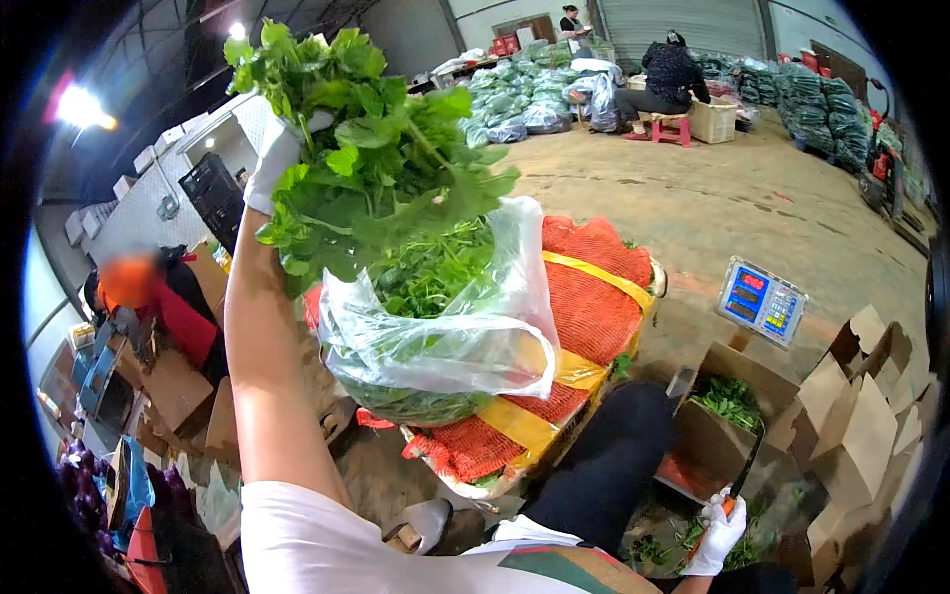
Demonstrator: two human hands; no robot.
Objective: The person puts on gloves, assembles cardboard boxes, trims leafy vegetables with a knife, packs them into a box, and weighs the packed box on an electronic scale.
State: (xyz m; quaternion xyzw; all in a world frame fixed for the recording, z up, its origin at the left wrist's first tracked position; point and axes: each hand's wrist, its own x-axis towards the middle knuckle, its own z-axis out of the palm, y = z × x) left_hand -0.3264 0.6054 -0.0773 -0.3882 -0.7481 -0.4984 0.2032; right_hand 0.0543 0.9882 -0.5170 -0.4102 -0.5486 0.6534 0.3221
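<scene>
My left hand (275,150), in a white glove, is raised at the upper left and closed around a bunch of leafy greens (381,183). Below the bunch, a clear plastic bag (445,361) stands open with more greens (435,272) inside. It rests on a red mesh sack (594,287) bound with yellow tape. My right hand (720,535), also white-gloved, is low at the right, closed on an orange-handled tool (730,506) whose other end I cannot make out. Near it is a cardboard box (717,450) with greens inside.
A digital scale display (762,300) stands behind the box, and opened cartons (856,426) are at the right. A person in an orange hat (134,282) is at the left. Bagged greens (524,94) are piled at the back near a seated person (668,79).
</scene>
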